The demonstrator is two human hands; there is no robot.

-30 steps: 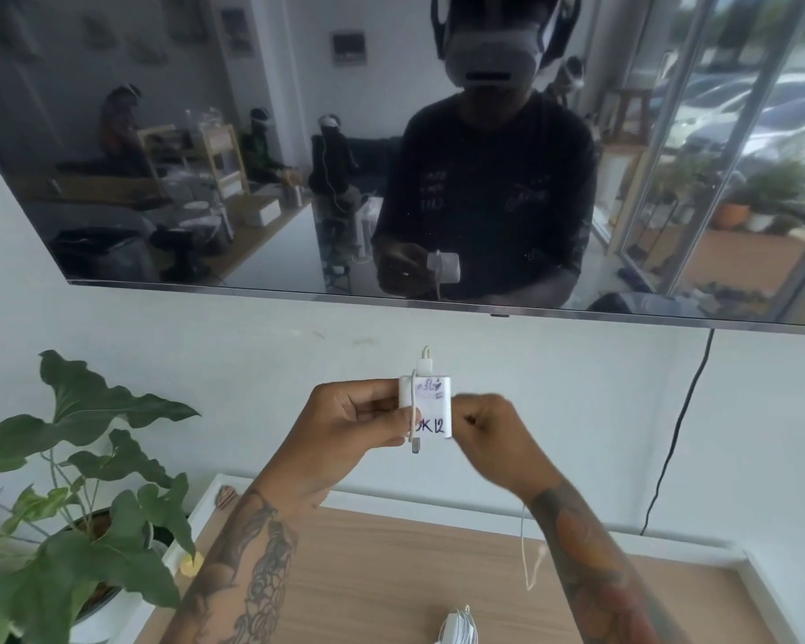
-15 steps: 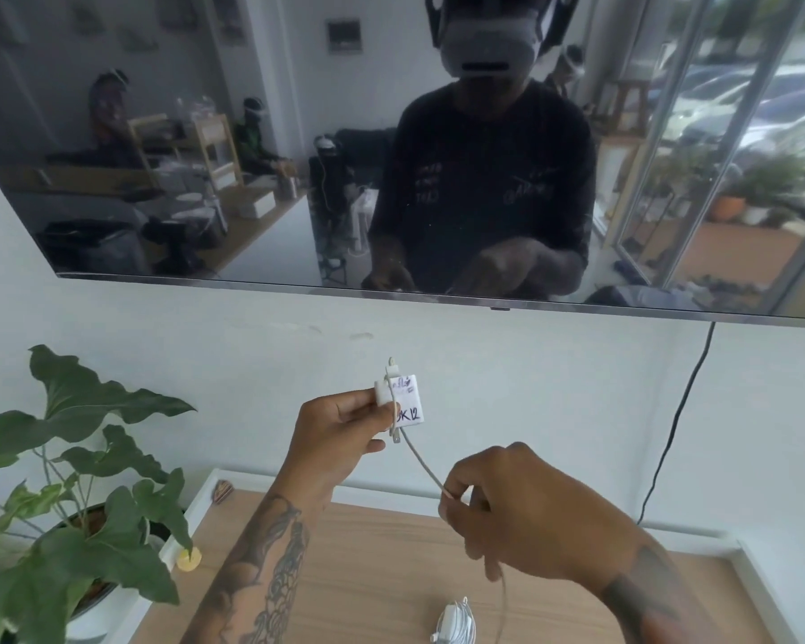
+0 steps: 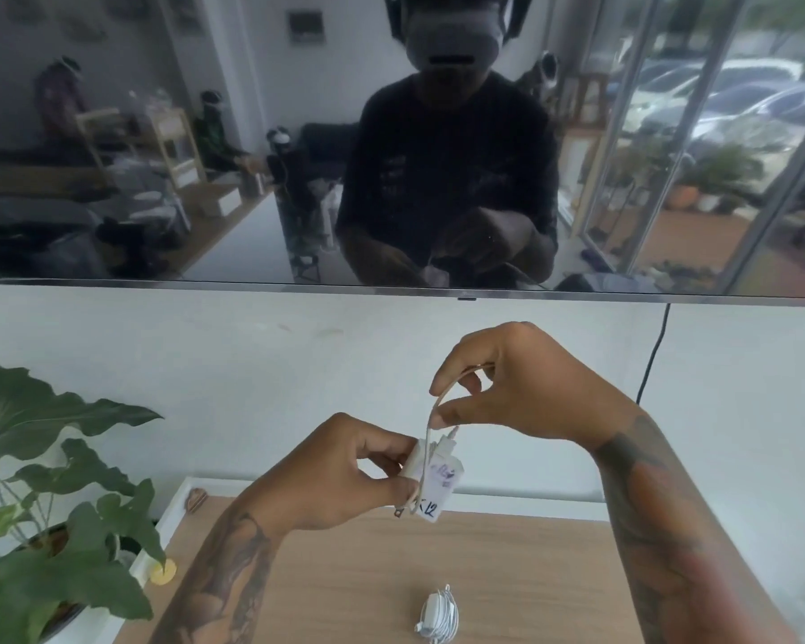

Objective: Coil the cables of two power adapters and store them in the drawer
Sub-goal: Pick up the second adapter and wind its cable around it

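A small white power adapter with handwriting on its label is pinched by my left hand above the wooden top. Its thin pale cable arcs up from the adapter into my right hand, which pinches it between thumb and forefinger just above and to the right of the adapter. A loop of cable lies across the adapter's face. A second white adapter, with its cable wound around it, lies on the wooden cabinet top near the bottom edge of the view. No drawer is in view.
A large wall-mounted screen fills the upper view and mirrors the room and me. A leafy potted plant stands at the left. A black cord hangs down the wall at the right. A small yellow object lies by the pot.
My right hand swung down below the adapter with the cable and has now risen above it, carrying the cable over the adapter. My left hand has lowered and tilted the adapter.
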